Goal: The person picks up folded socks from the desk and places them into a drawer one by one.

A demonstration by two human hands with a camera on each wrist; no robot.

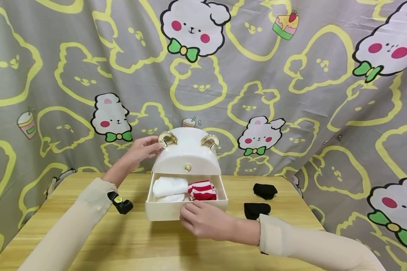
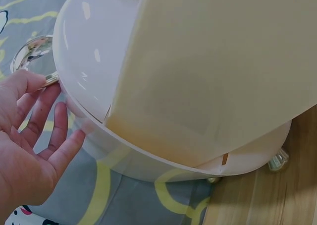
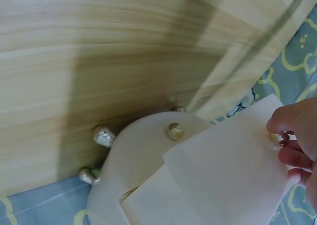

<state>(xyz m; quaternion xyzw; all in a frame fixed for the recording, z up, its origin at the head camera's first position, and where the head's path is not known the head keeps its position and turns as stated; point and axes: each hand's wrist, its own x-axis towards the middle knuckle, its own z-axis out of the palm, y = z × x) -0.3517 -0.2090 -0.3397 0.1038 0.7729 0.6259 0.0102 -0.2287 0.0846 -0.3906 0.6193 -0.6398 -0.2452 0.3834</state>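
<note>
A white storage box (image 1: pixel 186 156) with gold ears stands at the table's back middle, one drawer (image 1: pixel 164 211) pulled out. Inside that drawer lie white rolled socks (image 1: pixel 170 187) and a red-and-white striped sock roll (image 1: pixel 202 190). My left hand (image 1: pixel 143 150) is at the box's left side; its thumb and finger pinch the lower edge of the gold ear (image 2: pixel 34 51), other fingers loosely spread. With fingertips, my right hand (image 1: pixel 207 221) pinches the gold knob (image 3: pixel 275 139) on the drawer front. Another gold knob (image 3: pixel 175 131) shows on a closed drawer below, near the gold feet (image 3: pixel 104 136).
Two folded black socks, one behind (image 1: pixel 265 191) and one in front (image 1: pixel 256 210), lie on the wooden table (image 1: pixel 122 241) right of the box. A patterned grey curtain (image 1: pixel 203 82) hangs close behind the box and along the sides.
</note>
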